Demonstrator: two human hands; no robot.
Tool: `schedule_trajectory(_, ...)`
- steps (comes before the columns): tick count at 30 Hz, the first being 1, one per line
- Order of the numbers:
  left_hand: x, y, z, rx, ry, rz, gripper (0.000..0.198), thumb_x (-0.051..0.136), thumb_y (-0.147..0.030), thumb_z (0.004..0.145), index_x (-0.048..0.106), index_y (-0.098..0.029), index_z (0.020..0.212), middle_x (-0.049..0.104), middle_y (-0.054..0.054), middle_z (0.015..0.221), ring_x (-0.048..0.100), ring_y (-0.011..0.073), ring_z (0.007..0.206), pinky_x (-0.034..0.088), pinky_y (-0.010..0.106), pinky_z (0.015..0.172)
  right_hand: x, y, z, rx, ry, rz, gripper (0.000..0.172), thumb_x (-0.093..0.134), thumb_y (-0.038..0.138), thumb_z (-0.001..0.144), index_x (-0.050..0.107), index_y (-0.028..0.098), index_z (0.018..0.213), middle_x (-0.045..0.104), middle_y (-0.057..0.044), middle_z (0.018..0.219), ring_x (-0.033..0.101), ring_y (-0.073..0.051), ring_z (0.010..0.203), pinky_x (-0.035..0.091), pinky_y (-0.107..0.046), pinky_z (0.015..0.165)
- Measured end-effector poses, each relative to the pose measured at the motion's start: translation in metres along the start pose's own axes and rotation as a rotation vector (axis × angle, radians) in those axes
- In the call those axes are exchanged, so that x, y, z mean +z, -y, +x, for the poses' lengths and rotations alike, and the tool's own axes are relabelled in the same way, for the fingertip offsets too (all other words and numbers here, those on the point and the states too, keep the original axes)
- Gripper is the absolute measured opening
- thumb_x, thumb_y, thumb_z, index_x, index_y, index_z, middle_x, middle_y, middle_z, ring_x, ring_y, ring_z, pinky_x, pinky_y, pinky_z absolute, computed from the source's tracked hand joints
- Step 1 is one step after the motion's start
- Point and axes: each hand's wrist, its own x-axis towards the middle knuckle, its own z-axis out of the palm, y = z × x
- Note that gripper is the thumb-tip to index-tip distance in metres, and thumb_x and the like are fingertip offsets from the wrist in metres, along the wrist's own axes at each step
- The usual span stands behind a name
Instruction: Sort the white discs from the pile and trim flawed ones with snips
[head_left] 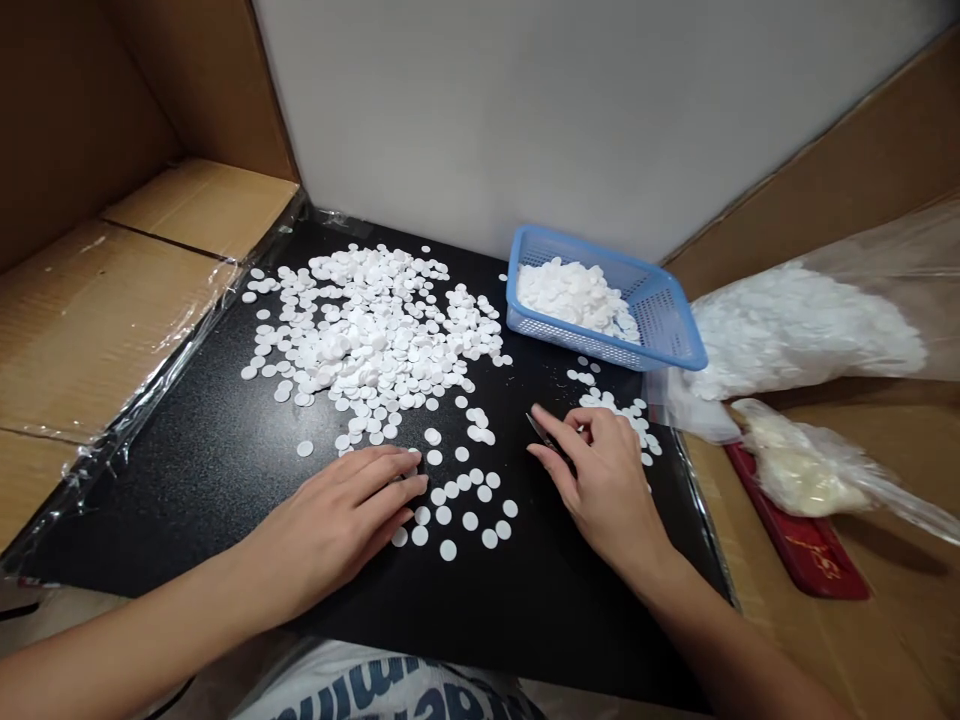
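Note:
My left hand point(341, 515) lies palm down on the black tabletop point(187, 460), its fingers extended and resting beside and partly over small white discs point(448, 550). Between the thumb and fingers of my right hand point(604, 480) is a small dark pointed tool point(538, 429), which looks like tweezers; most of it is hidden by the hand. Several discs lie singly or slightly overlapping between the two hands. Beyond my left hand spreads a large heap of white discs point(367, 345). Another small group of discs point(607, 402) sits just past my right hand.
A blue mesh basket point(679, 335) holding white discs stands at the back right, near the pale wall point(465, 120). Right of it lie a clear bag of white discs point(802, 325), a smaller plastic bag point(806, 470) and a red case point(817, 560). Cardboard point(97, 320) borders the left side.

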Motion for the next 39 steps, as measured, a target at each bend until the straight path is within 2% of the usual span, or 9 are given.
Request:
schedule_trajectory(3,0.002,0.002,0.004,0.0,-0.005,0.045,0.025,0.046,-0.023,0.103,0.064,-0.016,0.119,0.069,0.012,0.125,0.065,0.0256,0.117,0.057,0.044,0.099,-0.011,0.021,0.014,-0.12,0.023,0.222,0.013,0.056,0.017,0.099,0.069,0.019,0.095,0.063,-0.005,0.083,0.057,-0.02,0.08,0.039,-0.036,0.076)
schedule_trajectory(6,0.006,0.004,0.004,0.038,-0.004,0.083,0.024,0.047,-0.022,0.103,0.065,-0.015,0.117,0.07,0.012,0.124,0.065,0.0272,0.118,0.057,0.046,0.098,-0.008,0.041,0.029,-0.238,0.105,0.345,0.016,0.054,0.015,0.1,0.067,0.019,0.094,0.068,-0.003,0.083,0.059,-0.017,0.08,0.038,-0.034,0.078)
schedule_trajectory(9,0.01,0.003,-0.002,0.072,0.004,0.123,0.029,0.047,-0.021,0.102,0.063,-0.012,0.124,0.07,0.013,0.126,0.063,0.028,0.123,0.057,0.047,0.1,0.004,0.051,0.04,-0.353,0.148,0.302,0.02,0.05,0.018,0.103,0.068,0.018,0.094,0.068,-0.003,0.083,0.058,-0.017,0.08,0.037,-0.034,0.077)
schedule_trajectory(13,0.015,-0.003,-0.013,0.079,0.019,0.133,0.033,0.045,-0.019,0.102,0.062,-0.01,0.13,0.067,0.015,0.133,0.059,0.0278,0.129,0.056,0.045,0.103,0.016,0.054,0.046,-0.446,0.184,0.223,0.024,0.047,0.012,0.102,0.068,0.016,0.089,0.066,-0.004,0.08,0.056,-0.018,0.079,0.035,-0.035,0.077)
schedule_trajectory(19,0.02,-0.009,-0.024,0.014,-0.013,0.082,0.035,0.045,-0.02,0.101,0.062,-0.014,0.132,0.062,0.013,0.14,0.058,0.027,0.13,0.054,0.044,0.105,0.015,0.053,0.047,-0.487,0.23,0.205,0.027,0.044,0.01,0.101,0.066,0.017,0.088,0.065,-0.004,0.081,0.054,-0.018,0.08,0.034,-0.035,0.077)
schedule_trajectory(24,0.019,-0.008,-0.024,0.04,0.017,0.097,0.035,0.045,-0.022,0.102,0.062,-0.014,0.131,0.062,0.014,0.14,0.059,0.028,0.129,0.055,0.045,0.103,0.018,0.052,0.049,-0.532,0.211,0.207,0.027,0.042,0.007,0.1,0.066,0.016,0.091,0.066,-0.003,0.082,0.053,-0.017,0.079,0.033,-0.036,0.078)
schedule_trajectory(27,0.014,-0.008,-0.024,0.068,0.042,0.065,0.034,0.045,-0.02,0.102,0.061,-0.015,0.131,0.064,0.013,0.138,0.057,0.0286,0.131,0.055,0.046,0.103,0.015,0.054,0.051,-0.467,0.203,0.241,0.024,0.045,0.01,0.1,0.064,0.017,0.088,0.066,-0.003,0.082,0.053,-0.017,0.078,0.032,-0.036,0.077)
schedule_trajectory(33,-0.001,-0.007,-0.028,0.002,-0.036,-0.043,0.026,0.048,-0.015,0.099,0.068,-0.018,0.116,0.071,0.011,0.124,0.064,0.0255,0.119,0.055,0.044,0.101,-0.002,0.063,0.048,-0.014,0.368,0.402,0.017,0.06,0.014,0.092,0.058,0.021,0.076,0.059,0.003,0.076,0.056,-0.014,0.074,0.036,-0.032,0.073)
schedule_trajectory(39,-0.006,-0.004,-0.03,-0.061,-0.111,-0.025,0.021,0.052,-0.015,0.098,0.069,-0.019,0.111,0.072,0.009,0.117,0.066,0.0234,0.111,0.057,0.039,0.093,0.007,0.065,0.04,0.015,0.302,0.337,0.016,0.061,0.016,0.092,0.059,0.021,0.077,0.059,0.001,0.078,0.055,-0.016,0.076,0.034,-0.034,0.074)
